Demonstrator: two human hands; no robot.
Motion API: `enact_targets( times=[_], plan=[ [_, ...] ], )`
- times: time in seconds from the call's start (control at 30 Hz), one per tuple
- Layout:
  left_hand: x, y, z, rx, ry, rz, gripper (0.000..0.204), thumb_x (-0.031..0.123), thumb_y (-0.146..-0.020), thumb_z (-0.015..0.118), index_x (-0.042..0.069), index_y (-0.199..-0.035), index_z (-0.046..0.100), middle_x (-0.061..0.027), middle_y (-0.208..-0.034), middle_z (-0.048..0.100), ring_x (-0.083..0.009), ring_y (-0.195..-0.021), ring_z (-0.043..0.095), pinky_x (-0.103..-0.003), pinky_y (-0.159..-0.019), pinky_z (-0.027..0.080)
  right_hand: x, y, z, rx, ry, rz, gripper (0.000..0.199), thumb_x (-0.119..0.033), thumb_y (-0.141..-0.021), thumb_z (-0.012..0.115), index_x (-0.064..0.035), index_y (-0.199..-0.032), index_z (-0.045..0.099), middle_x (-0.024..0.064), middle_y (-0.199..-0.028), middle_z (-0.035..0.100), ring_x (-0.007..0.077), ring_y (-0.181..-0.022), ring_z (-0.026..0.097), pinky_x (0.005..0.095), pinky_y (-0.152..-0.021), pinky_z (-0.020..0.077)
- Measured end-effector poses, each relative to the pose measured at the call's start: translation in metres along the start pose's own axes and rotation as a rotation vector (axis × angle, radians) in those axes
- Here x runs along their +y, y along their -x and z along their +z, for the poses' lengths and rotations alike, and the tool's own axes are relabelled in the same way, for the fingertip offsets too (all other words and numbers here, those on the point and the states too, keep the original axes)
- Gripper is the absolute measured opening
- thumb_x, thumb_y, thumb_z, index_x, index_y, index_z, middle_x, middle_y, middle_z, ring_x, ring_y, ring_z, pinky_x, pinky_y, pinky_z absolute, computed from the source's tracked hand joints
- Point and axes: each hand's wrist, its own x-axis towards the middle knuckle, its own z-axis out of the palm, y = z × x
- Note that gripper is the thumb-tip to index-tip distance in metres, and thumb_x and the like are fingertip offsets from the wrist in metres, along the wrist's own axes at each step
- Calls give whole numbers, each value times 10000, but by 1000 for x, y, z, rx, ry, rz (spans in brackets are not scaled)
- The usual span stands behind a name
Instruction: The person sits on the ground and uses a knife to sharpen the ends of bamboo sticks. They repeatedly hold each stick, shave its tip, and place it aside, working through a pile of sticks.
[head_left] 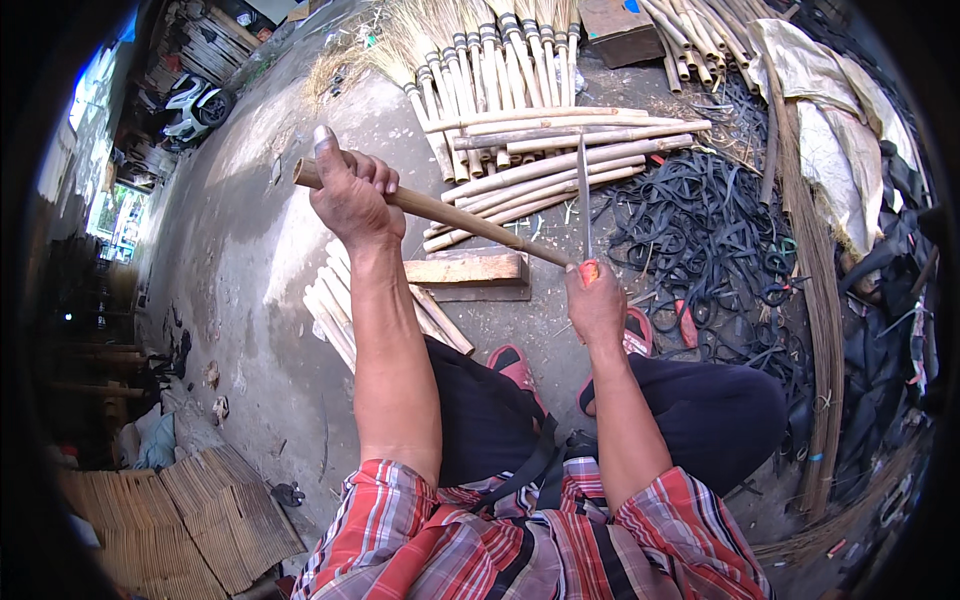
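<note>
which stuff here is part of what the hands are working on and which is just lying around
In hand:
left hand grips a wooden stick
right hand holds a knife, blade up, at the stick's end
wooden block below it

Lying about:
finished brooms
stick pile
black rubber strips
parked scooter

brooms point(480, 50), black rubber strips point(700, 215), wood block point(467, 270), parked scooter point(195, 105) on concrete ground

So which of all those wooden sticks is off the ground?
The stick gripped in the left hand, slanting down to the knife in the right hand. The other sticks lie piled on the ground.
</note>
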Motion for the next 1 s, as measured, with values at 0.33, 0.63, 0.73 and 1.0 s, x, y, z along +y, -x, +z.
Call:
enact_targets(
  times=[0.33, 0.63, 0.73, 1.0],
  plan=[
    [8, 16, 1, 109, -118, 178, 498, 550, -996, 598, 106, -1008, 373, -24, -761, 448, -125, -600, 474, -281, -558, 458, -18, 31, 55, -208, -162, -138, 398, -399, -954, 650, -3, -992, 656, 267, -805, 689, 463, -798, 691, 530, -695, 536],
    [9, 21, 0, 116, -174, 170, 612, 723, -978, 446, 114, -940, 398, -42, -813, 437, -135, -709, 491, -316, -620, 492, 11, 29, 80, -220, -138, -129, 332, -343, -973, 619, -11, -981, 621, 282, -789, 676, 480, -797, 681, 563, -692, 522],
    [9, 21, 2, 130, -173, 184, 659, 768, -972, 364, 115, -887, 400, -38, -776, 430, -149, -659, 462, -318, -616, 470, 20, 26, 77, -233, -105, -16, 338, -338, -978, 608, 0, -968, 607, 276, -802, 681, 490, -818, 680, 563, -710, 533],
    [15, 23, 5, 36, -118, 143, 563, 602, -1014, 226, 137, -726, 362, -37, -647, 400, -171, -552, 388, -330, -543, 383, 24, 26, 81, -188, -188, -75, 311, -322, -970, 616, -12, -944, 626, 293, -812, 672, 504, -823, 666, 559, -714, 526]
  ],
)
